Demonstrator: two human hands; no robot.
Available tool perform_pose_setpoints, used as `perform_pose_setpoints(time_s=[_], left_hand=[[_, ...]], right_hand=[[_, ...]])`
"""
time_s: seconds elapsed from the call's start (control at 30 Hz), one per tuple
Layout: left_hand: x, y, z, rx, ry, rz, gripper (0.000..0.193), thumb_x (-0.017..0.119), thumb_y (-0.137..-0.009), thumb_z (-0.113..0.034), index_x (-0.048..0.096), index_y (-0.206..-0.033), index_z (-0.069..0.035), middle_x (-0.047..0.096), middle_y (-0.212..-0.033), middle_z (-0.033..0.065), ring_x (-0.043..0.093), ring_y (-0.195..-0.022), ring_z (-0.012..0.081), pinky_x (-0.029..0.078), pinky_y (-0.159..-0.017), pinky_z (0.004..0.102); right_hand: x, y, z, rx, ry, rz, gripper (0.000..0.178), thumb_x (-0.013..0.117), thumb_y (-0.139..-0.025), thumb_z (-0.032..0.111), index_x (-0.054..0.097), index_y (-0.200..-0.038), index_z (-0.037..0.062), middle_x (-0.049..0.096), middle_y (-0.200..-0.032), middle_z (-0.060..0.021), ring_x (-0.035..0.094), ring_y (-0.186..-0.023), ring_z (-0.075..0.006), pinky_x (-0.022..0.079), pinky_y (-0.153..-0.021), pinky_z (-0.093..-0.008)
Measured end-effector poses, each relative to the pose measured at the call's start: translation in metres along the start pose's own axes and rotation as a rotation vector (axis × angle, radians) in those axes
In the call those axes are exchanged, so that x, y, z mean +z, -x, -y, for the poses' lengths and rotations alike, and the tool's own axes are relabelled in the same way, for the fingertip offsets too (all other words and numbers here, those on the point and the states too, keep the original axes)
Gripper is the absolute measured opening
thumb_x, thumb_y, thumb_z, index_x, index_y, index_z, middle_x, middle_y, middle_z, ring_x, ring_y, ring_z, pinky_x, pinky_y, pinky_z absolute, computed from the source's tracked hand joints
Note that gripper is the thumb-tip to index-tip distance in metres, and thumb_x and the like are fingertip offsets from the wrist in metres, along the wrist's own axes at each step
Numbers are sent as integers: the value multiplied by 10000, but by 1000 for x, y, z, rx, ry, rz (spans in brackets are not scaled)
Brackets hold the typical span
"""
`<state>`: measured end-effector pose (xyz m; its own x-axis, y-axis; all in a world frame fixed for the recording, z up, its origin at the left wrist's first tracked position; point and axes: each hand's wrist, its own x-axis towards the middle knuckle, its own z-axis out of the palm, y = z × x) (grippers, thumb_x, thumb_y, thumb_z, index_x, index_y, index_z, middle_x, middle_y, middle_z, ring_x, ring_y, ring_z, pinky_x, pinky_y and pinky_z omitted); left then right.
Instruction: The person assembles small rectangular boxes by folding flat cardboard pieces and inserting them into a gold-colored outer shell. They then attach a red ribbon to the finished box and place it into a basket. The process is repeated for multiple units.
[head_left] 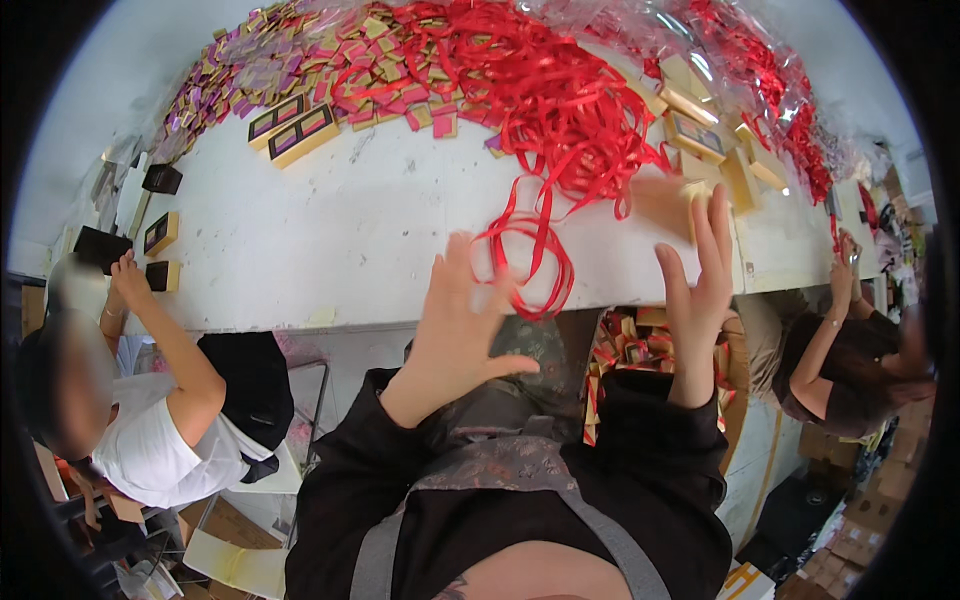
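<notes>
Left hand (445, 340) and right hand (697, 290) are spread, empty; red ribbon (590, 150) may knot if its overlapping loops are pulled.

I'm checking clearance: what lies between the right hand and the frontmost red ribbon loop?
In the head view, only bare white tabletop shows between the right hand and ribbon loop.

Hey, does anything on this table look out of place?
Yes: the red ribbon lies in a loose tangle, with loops trailing to the front edge of the table, near the left hand.
</notes>
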<state>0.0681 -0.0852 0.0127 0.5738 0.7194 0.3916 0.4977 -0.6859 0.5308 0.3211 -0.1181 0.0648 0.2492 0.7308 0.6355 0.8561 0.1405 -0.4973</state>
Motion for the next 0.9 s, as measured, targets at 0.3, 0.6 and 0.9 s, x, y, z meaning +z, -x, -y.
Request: perform_pose_setpoints(time_s=[0.3, 0.6, 0.9], left_hand=[[62, -135, 109, 216, -420, 76, 561, 660, -757, -386, 526, -1252, -158, 402, -1380, 147, 283, -1331, 371, 180, -1023, 656], [-16, -121, 120, -109, 557, -24, 551, 587, -795, -122, 431, -1322, -77, 401, -1405, 117, 278, -1360, 323, 106, -1109, 554], [-76, -73, 145, 33, 935, -1031, 1035, 732, -763, -395, 35, -1471, -105, 245, -1482, 162, 234, -1378, 329, 242, -1090, 489]], right_hand=[[160, -176, -74, -415, 273, 18, 239, 626, -780, 170, 698, -997, 104, 546, -1246, -130, 487, -1137, -332, 402, -928, -452], [260, -296, -59, -337, 736, 128, 227, 534, -834, 199, 679, -915, 44, 624, -981, -94, 560, -991, -302, 483, -750, -408], [224, -115, 134, 439, -1030, 1368, 224, 648, -804, 67, 553, -1005, 38, 618, -860, -63, 643, -665, -136, 492, -524, -270]])
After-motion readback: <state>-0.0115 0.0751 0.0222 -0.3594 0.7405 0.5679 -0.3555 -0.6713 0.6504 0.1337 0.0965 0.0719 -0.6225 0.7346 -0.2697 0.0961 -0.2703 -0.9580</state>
